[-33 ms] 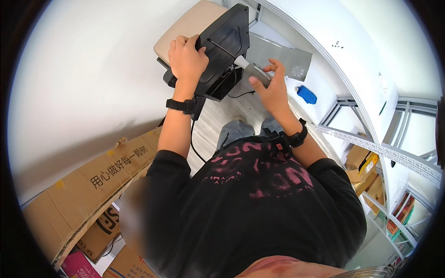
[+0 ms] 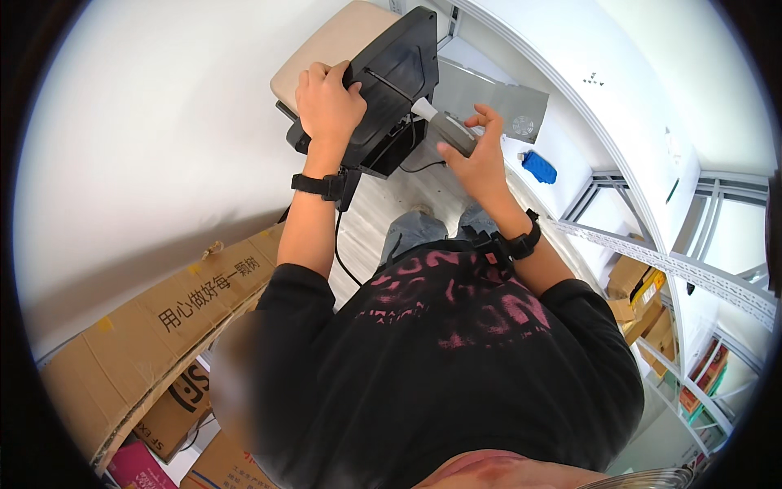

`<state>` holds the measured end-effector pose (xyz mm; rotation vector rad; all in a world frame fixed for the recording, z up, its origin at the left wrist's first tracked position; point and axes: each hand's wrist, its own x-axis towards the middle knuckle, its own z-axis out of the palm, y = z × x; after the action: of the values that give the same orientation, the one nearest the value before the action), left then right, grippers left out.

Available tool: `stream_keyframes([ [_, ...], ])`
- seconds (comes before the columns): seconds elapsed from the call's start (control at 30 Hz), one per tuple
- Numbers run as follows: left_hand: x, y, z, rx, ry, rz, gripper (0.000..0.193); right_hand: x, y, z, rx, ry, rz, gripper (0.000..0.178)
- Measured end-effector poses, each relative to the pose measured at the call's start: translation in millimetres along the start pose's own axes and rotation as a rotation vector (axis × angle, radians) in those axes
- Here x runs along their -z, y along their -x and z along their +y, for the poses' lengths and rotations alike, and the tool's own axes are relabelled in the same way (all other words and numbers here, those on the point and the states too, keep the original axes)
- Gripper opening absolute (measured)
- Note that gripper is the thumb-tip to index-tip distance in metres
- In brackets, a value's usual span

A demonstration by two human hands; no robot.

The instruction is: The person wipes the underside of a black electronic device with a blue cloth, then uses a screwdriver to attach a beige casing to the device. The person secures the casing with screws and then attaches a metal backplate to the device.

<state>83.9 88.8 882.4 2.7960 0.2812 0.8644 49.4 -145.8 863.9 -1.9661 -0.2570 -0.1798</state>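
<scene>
A black plastic panel (image 2: 411, 53) stands tilted ahead of me, with a beige padded-looking piece (image 2: 326, 37) behind it. My left hand (image 2: 330, 110) is closed over the panel's near left edge, thumb on its face. In my right hand (image 2: 482, 167) is a screwdriver (image 2: 453, 133) with a grey handle, a white collar and a long dark shaft. Its tip meets the panel's face just right of my left fingers; the screw itself is too small to make out. My right thumb and fingers lie around the handle, the upper fingers partly raised.
A black cable (image 2: 346, 259) hangs below the panel. To the right, a grey sheet (image 2: 521, 106) and a blue object (image 2: 538, 167) lie by a white shelf frame (image 2: 692, 281). Cardboard boxes (image 2: 155, 326) stand at lower left, against the white wall.
My right thumb has shifted slightly down along the screwdriver's handle, showing more of it. The left hand and the panel stay in place.
</scene>
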Motion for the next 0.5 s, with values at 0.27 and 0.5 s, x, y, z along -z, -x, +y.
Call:
stream_keyframes([
  [0.27, 1, 1, 4, -0.001, 0.008, 0.009, 0.034, 9, -6, 13, -0.243, -0.084, -0.191, 0.054],
  [0.5, 0, 0, -2, -0.006, 0.022, 0.014, 0.035, 11, -1, -8, -0.287, -0.302, -0.146, 0.053],
])
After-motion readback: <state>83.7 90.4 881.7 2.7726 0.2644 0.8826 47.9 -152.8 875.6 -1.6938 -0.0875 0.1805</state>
